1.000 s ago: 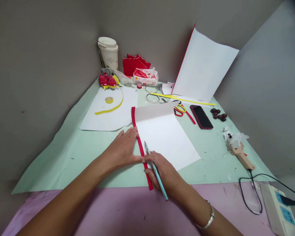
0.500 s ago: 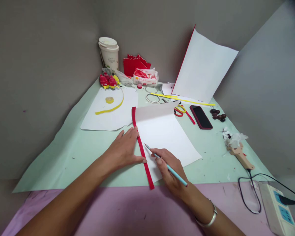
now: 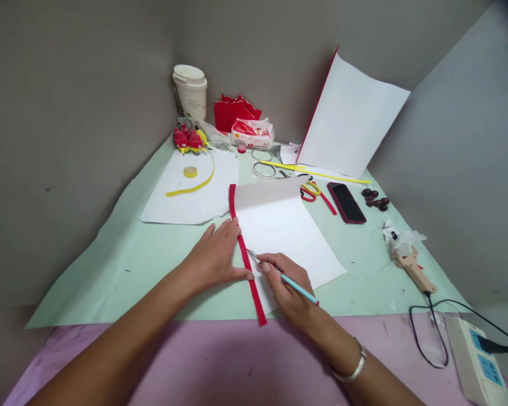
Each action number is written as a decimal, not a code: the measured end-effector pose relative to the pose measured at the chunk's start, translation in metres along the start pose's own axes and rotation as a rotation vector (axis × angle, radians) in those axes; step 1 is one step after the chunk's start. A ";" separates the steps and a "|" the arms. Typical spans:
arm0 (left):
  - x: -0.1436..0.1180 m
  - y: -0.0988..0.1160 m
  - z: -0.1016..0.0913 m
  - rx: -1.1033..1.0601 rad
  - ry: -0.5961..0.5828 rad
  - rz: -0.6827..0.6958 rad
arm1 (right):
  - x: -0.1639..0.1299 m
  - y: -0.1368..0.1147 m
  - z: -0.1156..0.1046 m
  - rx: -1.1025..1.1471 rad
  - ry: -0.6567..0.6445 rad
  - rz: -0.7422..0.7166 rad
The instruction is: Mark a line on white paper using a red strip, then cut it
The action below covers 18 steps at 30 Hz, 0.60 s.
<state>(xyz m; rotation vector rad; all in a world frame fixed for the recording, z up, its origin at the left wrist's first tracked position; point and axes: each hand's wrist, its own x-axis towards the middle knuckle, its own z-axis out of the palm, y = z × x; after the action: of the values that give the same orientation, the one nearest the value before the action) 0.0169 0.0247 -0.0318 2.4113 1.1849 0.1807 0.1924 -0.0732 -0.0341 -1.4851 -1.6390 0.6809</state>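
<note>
A white sheet of paper (image 3: 285, 234) lies on the pale green table cover (image 3: 122, 265), its left edge folded over into a narrow red strip (image 3: 243, 254). My left hand (image 3: 214, 256) rests flat on the cover beside that strip, thumb pressing on it. My right hand (image 3: 290, 287) grips a light blue pencil (image 3: 294, 283) whose tip touches the paper right beside the red strip, next to my left thumb.
At the back stand a lidded paper cup (image 3: 190, 93), red paper shapes (image 3: 235, 113), a tissue pack (image 3: 252, 132) and a propped white sheet (image 3: 351, 118). Scissors (image 3: 311, 190), a phone (image 3: 346, 202), a glue gun (image 3: 412, 265) and a power strip (image 3: 480, 361) lie right.
My right hand turned the pencil from upright along the strip to slanting, then slid its tip left to the strip's edge. My left hand stayed put.
</note>
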 end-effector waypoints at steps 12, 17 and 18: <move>-0.001 -0.001 0.001 0.025 0.018 0.023 | -0.003 0.000 0.000 -0.034 -0.009 -0.053; -0.001 -0.002 0.002 0.052 0.016 0.024 | -0.008 -0.001 -0.001 -0.064 -0.019 -0.088; -0.001 -0.002 0.003 0.053 0.016 0.021 | -0.009 -0.001 -0.001 -0.073 -0.021 -0.094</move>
<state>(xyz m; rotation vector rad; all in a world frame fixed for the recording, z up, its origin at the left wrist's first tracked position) 0.0154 0.0243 -0.0351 2.4737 1.1856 0.1776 0.1926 -0.0823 -0.0342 -1.4459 -1.7545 0.5924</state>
